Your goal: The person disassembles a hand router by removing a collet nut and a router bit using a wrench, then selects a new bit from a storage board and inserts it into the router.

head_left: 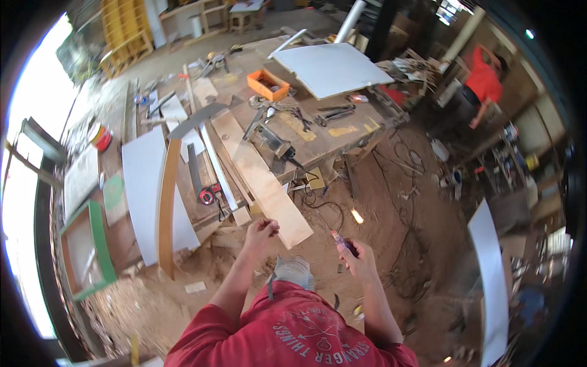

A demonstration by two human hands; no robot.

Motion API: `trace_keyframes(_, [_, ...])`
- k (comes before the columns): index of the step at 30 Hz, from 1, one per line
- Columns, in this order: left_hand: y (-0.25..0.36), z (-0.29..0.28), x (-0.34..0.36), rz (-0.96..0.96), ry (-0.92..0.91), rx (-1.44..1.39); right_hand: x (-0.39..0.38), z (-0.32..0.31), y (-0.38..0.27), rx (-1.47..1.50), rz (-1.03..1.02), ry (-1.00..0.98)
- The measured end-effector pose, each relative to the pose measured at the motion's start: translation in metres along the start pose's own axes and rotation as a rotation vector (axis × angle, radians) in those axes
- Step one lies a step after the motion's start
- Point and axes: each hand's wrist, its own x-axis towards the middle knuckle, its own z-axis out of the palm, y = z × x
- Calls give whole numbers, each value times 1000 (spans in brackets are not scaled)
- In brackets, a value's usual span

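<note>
One red-tipped object (339, 240) — right hand (359, 259)

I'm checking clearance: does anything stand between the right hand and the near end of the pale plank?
Nothing visible does. Only the small red-tipped object in the right hand pokes into the gap above the floor. The left hand is on the pale plank's other side.

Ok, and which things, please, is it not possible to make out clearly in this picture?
All in the head view:
- Left hand: whether it pinches anything; the detail is too small to tell.
- Small handheld object: its rear part is hidden by the right hand gripping it.
- Orange box: its contents are too small and dark to identify.
- White panel at lower right: its near end is cut off by the bottom edge.
</note>
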Motion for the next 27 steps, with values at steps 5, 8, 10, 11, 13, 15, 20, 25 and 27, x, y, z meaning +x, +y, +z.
trace_keyframes(5, [10,62,94,75,165,-263,102,-54,-27,-59,23,-93])
trace_keyframes(8, [32,54,186,189,313,-292,160,-57,-18,-51,77,-179])
trace_keyframes(10, [18,81,243,204,425,-366,184,-89,-18,-135,125,-222])
trace_keyframes(11, [26,73,278,256,547,-411,197,-93,-24,-174,135,-273])
trace_keyframes(13, [52,62,338,333,665,-457,228,-101,-32,-213,119,-321])
trace_keyframes(15, [59,62,369,272,431,-712,247,-123,-39,-188,170,-362])
trace_keyframes(20, [88,80,393,93,580,-657,300,-141,-52,-178,229,-350])
trace_keyframes(25, [91,70,410,209,565,-658,371,-128,-114,-315,77,-595])
trace_keyframes(27, [90,64,406,203,552,-749,395,-120,-127,-242,40,-665])
